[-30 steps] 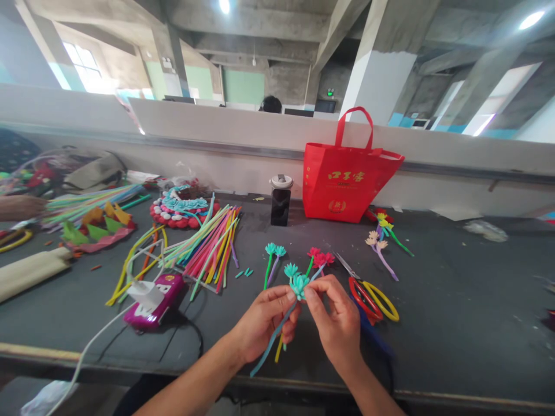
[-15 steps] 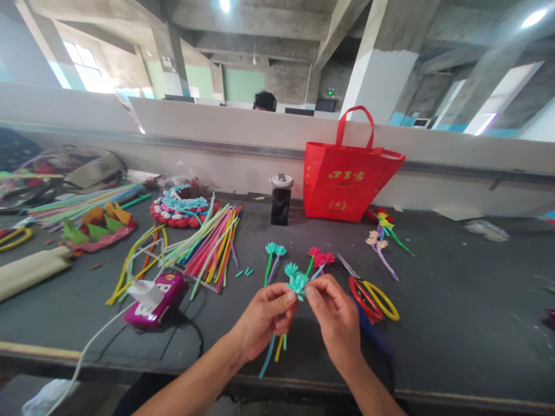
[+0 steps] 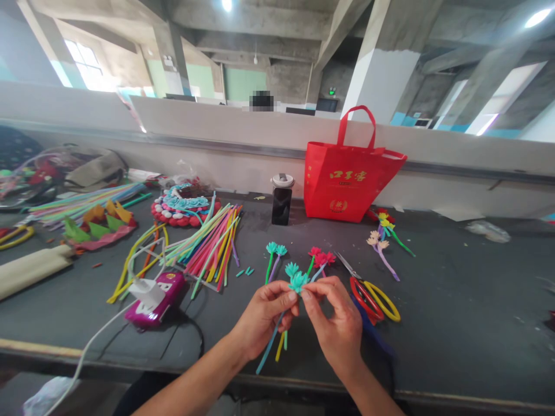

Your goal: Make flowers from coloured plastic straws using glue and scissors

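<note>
A teal pipe-cleaner flower (image 3: pixel 298 282) is pinched at its base between my left hand (image 3: pixel 271 315) and my right hand (image 3: pixel 336 318). Its blue stem (image 3: pixel 269 344) slants down below my left hand. Just behind it shows another teal flower head (image 3: pixel 292 269), partly covered, with yellow and green stems below the hands. Two teal flowers (image 3: pixel 276 249) on green and purple stems lie beyond my left hand. Pink-red flowers (image 3: pixel 323 256) lie beyond my right hand. Scissors (image 3: pixel 368 294) with red and yellow handles rest to the right of it.
Bundled pipe cleaners (image 3: pixel 212 242), a purple power strip (image 3: pixel 156 300) with a white plug and a flower wreath (image 3: pixel 184 208) lie to the left. A phone (image 3: pixel 281 206) leans on a cup. Behind stands a red bag (image 3: pixel 353 185), with more flowers (image 3: pixel 382 242) in front.
My right-hand fingers have shifted down from the petals to the flower's base. The blue stem has swung slightly, and more of it shows under my left hand.
</note>
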A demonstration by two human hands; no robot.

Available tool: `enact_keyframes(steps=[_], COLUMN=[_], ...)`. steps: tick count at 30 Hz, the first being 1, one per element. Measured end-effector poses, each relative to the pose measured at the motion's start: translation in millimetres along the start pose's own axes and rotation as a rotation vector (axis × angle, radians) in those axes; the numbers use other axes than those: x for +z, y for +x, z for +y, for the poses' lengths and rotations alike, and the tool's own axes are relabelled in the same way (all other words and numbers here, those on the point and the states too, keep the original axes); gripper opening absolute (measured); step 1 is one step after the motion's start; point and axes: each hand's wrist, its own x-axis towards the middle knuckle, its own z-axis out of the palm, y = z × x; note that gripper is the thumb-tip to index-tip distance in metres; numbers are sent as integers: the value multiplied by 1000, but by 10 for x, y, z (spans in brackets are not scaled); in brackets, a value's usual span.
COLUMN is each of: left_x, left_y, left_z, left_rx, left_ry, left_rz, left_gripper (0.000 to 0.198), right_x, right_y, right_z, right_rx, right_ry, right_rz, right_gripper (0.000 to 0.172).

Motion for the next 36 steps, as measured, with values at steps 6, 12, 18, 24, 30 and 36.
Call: enact_keyframes(steps=[6, 12, 18, 24, 30, 36], left_x=[-3, -16, -16, -2, -13, -11], left_y=[-4, 8, 10, -9, 5, 20], left_z=[-7, -30, -34, 6, 34, 34], left_rx=[-4, 4, 3, -48, -68, 24], left_ry=[24, 50, 58, 4, -78, -108], left_rz=[6, 10, 10, -54, -40, -7], left_gripper=[27, 28, 28, 26, 24, 25], right_x=[-13, -28, -35, -26, 3, 5], right_y=[-9, -6, -11, -15, -77, -86], right_z=[14, 29, 51, 76, 77, -3], right_rx=[62, 140, 159, 223, 191, -38], right_ry=[69, 142, 170, 196, 183, 1], right_rz=[-29, -68, -75, -60, 28, -7], right_gripper=[13, 17, 17, 16, 5, 9])
